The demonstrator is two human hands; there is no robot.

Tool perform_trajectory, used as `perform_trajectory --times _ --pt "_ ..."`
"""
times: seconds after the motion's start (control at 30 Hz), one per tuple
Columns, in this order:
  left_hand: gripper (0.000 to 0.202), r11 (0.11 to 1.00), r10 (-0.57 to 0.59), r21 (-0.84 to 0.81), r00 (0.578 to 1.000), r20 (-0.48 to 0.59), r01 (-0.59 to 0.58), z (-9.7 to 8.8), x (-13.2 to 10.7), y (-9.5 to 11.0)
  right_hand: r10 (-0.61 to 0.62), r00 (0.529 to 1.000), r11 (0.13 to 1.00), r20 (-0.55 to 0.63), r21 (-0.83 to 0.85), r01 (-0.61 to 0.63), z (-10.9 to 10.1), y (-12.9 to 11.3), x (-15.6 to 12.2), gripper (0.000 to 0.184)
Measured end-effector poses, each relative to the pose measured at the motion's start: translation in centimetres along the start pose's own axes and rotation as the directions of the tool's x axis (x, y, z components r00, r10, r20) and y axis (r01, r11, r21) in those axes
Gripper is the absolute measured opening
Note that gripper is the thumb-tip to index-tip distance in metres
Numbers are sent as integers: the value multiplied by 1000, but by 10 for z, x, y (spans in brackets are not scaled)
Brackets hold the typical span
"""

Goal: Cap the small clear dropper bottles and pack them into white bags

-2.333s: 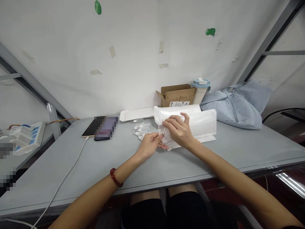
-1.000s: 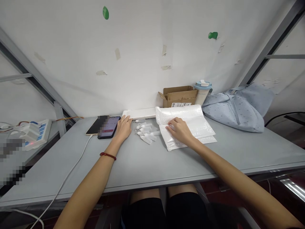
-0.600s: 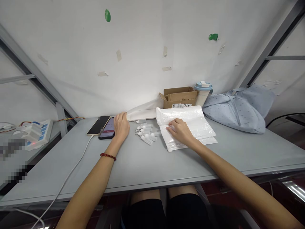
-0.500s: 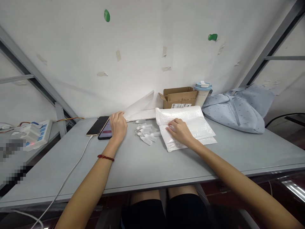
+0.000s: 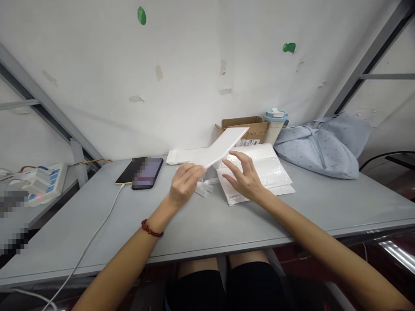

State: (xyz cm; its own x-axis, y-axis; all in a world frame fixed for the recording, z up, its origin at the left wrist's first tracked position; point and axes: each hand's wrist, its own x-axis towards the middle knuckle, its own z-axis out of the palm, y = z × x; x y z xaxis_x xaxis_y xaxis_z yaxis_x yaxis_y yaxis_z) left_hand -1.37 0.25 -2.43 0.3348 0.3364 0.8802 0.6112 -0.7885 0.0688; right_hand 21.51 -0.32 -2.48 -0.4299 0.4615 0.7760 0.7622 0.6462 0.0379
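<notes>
My left hand [image 5: 184,183] is closed on the near corner of a thin, flat white rectangular piece [image 5: 225,144], held tilted above the table. Whether it is a slim box or a board, I cannot tell. Close to its right edge is my right hand [image 5: 244,177], fingers apart, over the white bubble mailers [image 5: 270,168]. Several small translucent plastic tags [image 5: 201,190] lie under the raised piece, partly hidden by it and my left hand. Against the wall behind rests another flat white piece [image 5: 177,156].
Two phones lie at left, a black one [image 5: 129,170] with a white cable and one with a lit screen [image 5: 149,173]. An open cardboard box [image 5: 259,129], a lidded cup [image 5: 275,127] and a pale blue fabric bag [image 5: 324,151] stand at the back right. A power strip [image 5: 53,183] sits far left.
My left hand has moved right from beside the phones, lifting the white flat piece from near the wall. My right hand has risen off the mailers and spread its fingers.
</notes>
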Motion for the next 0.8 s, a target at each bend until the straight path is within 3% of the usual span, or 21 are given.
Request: perform_trajectory --times 0.1,0.2,0.3,0.37,0.43,0.5,0.53,0.6,0.67,0.73,0.8 --pt "24 988 32 -152 973 229 3 7 -2 16 -40 999 995 9 -96 40 -1 -2 0 39" --pt "27 977 98 -211 938 334 -27 11 0 30 -30 999 989 45 -142 36 2 3 -1 33" --pt "20 982 95 -179 966 241 -52 13 2 35 -40 997 985 70 -166 51 3 10 0 25" --pt "16 994 -49 -90 991 123 61 13 3 32 -38 997 982 68 -183 50 2 13 0 24" --pt "16 964 -263 -24 965 22 263 11 6 24 -23 997 980 71 -194 36 0 13 0 26" --pt "29 874 -485 -53 875 -8 484 8 9 15 -2 996 983 87 -184 18 0 12 0 27" --pt "36 798 -593 -112 805 28 592 5 11 12 8 995 985 98 -174 9 0 11 0 28" --pt "40 567 -748 -273 625 223 777 1 15 7 19 993 988 114 -154 -1 1 10 -1 30" --pt "34 302 -731 -361 458 506 882 -1 18 8 24 993 989 118 -146 -7 2 8 -2 31" --pt "27 165 -631 -358 378 678 919 -1 19 11 17 991 990 132 -142 2 3 6 -1 32" --pt "22 168 -597 -350 378 708 921 0 18 15 -25 984 991 178 -126 48 2 3 -1 33"
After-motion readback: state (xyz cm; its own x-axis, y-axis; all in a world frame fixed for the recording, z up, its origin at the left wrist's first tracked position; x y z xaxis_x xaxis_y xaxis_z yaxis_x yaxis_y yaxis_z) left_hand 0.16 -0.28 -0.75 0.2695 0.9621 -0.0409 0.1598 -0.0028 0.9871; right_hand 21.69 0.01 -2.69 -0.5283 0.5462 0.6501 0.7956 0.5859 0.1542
